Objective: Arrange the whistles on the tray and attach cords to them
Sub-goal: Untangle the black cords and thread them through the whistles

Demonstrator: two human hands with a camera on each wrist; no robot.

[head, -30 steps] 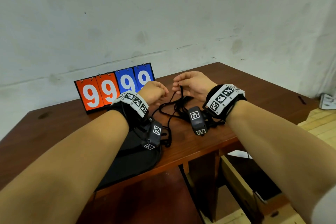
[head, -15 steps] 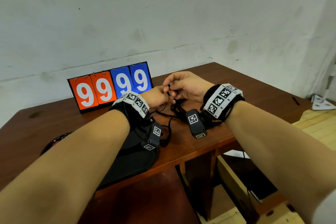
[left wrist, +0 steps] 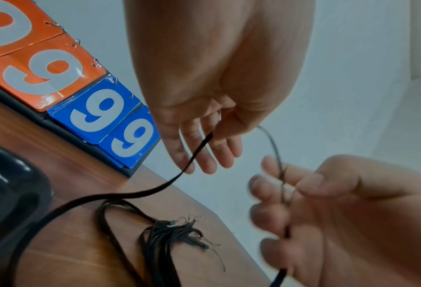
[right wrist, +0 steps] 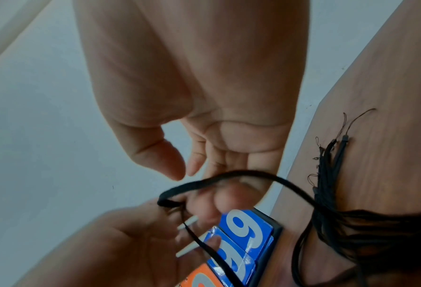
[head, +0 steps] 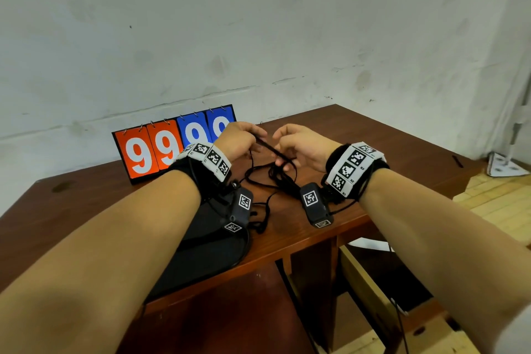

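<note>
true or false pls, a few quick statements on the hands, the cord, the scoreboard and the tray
1. Both the left hand and the right hand hold one black cord. True.
2. The flip scoreboard shows all zeros. False: it shows nines.
3. A bundle of spare cords lies on the wooden table. True.
4. The dark tray sits under the right forearm. False: under the left.
5. A whistle hangs from the held cord. False: none shows.

I see a brown wooden table [head: 359, 135]; on it a scoreboard [head: 172, 144] showing 9999 stands at the rear; a bundle of black cords [left wrist: 165, 240] lies right of the scoreboard; a black tray [head: 207, 256] sits in front of it.
</note>
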